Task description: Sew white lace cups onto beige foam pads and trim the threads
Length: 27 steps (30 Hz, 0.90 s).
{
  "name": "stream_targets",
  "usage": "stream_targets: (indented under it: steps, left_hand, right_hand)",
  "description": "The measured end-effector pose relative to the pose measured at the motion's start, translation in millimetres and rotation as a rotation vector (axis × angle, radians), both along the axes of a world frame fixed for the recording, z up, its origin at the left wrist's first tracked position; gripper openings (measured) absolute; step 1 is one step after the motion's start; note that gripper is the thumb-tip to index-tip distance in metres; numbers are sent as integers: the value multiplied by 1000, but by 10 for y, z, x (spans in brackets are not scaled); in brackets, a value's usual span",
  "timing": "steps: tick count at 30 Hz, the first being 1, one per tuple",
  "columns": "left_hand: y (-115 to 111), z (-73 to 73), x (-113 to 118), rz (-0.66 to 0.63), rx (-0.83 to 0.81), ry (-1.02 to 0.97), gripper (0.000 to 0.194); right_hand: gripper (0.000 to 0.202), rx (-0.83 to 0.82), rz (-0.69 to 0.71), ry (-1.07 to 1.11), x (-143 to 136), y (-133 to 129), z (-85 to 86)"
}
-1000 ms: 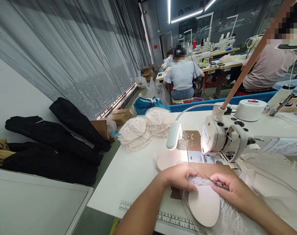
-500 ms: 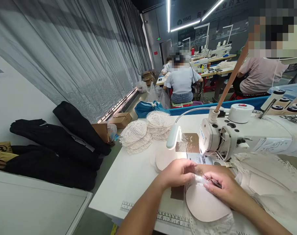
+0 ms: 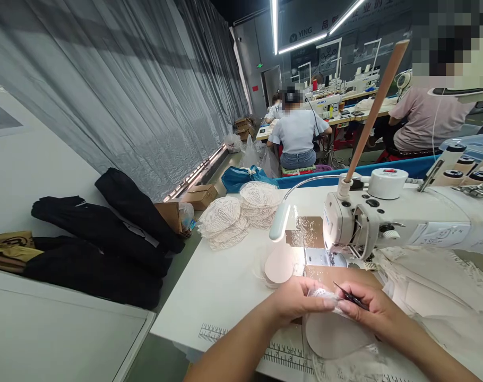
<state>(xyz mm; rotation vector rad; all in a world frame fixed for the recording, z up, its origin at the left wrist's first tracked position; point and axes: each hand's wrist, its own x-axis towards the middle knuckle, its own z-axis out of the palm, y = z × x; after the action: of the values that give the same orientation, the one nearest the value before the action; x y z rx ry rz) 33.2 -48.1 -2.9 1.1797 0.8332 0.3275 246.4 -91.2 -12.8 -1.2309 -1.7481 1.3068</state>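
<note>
My left hand [image 3: 303, 298] is closed, pinching the white lace edge of a pale, lace-trimmed bra cup [image 3: 337, 334]. My right hand [image 3: 363, 302] is closed too; slim dark thread snips [image 3: 353, 298] lie in its fingers, pointed end up and left, while its thumb and fingertips meet the same lace edge. The cup's rounded pad hangs below both hands, over the table's front. Just beyond the hands stands a white sewing machine [image 3: 351, 217], its needle area lit. Another pale cup piece [image 3: 279, 263] lies flat left of the needle plate [image 3: 317, 257].
Stacks of lace cups [image 3: 221, 220] sit at the table's back left. A lamp [image 3: 280, 222] bends over the sewing area. Pale lace fabric [image 3: 432, 286] is heaped on the right, with thread cones [image 3: 450, 156] behind. Black bundles [image 3: 98, 265] lie to the left. Co-workers [image 3: 297, 130] sit ahead.
Both hands have drawn slightly toward me with the bra cup, and the left has moved closer to the right. The cup's pad has tilted into shade. The view has shifted slightly.
</note>
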Motion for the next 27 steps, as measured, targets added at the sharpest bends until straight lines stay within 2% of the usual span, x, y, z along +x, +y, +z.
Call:
stream_targets:
  steps: [3,6,9,12,15,19,23,27]
  left_hand:
    - [-21,-74,102,125,-101,-89,52]
    - [-42,-99,124,164,-73,-143,51]
    - [-54,-127,120,196,19,-180,50]
    - [-52,-164,122,153,57,-195,50]
    - [-41,-181,127,94,82,-174,47]
    - [-22,-155,114,28,108,-125,56]
    - [-7,-143,100,2,108,-127,61]
    - [5,-183,128,21,80,-139,53]
  right_hand:
    - [39,-76,-83,106,25,-36,-20]
    - [49,-136,-189,182,94,-64,-57]
    - [43,-136,-118,159,159,-57,-49]
    - [38,-137,-27,47,174,-32,17]
    - [37,-78,6,-83,136,-22,88]
    - [33,3,62,-109,51,-25,122]
    - [32,35,40,-94,-14,-4,102]
    - [35,30,-6,-74,-33,33,57]
